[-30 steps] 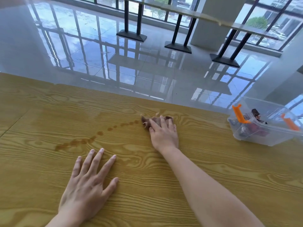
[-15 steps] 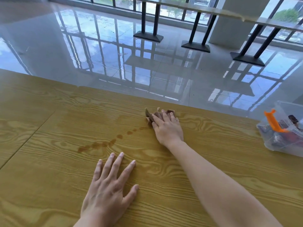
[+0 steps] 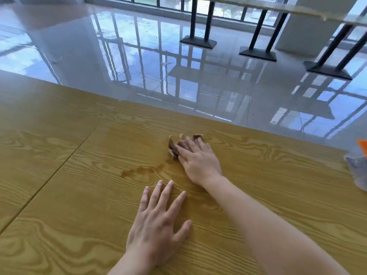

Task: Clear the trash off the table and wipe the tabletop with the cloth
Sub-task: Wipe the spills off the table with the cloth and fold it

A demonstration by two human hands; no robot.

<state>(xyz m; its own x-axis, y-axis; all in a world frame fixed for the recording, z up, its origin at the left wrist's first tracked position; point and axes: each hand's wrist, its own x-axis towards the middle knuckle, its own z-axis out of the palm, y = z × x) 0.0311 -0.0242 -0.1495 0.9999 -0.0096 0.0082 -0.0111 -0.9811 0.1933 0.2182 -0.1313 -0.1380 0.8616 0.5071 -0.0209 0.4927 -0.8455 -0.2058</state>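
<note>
Head view. Wiping step judged in hand: the brown stain (image 3: pixel 143 170) is to be cleared from the surface (image 3: pixel 278 175) with the cloth (image 3: pixel 174 148). For a clean pass, the cloth is best kept flat under the palm, pressed evenly, and drawn along the streak toward its far left end, so liquid is not just pushed about. Overlapping strokes are advised; a bunched cloth is likely to leave a smear.

Right hand (image 3: pixel 199 161): laid palm-down on the cloth, fingers nearly straight and close together, pressing it to the surface rather than gripping it. Whether any fold is pinched underneath cannot be told. The cloth is crumpled, showing only beyond and left of the fingertips, just right of the stain's near end.

Left hand (image 3: pixel 157 225): flat on the surface, fingers spread wide, nothing held; it lies nearer the camera than the stain, apart from it, judged a brace.

Bin (image 3: pixel 357 171): cut off at the frame edge, well right of the stain, contents unclear. No loose trash is seen near the stain.
</note>
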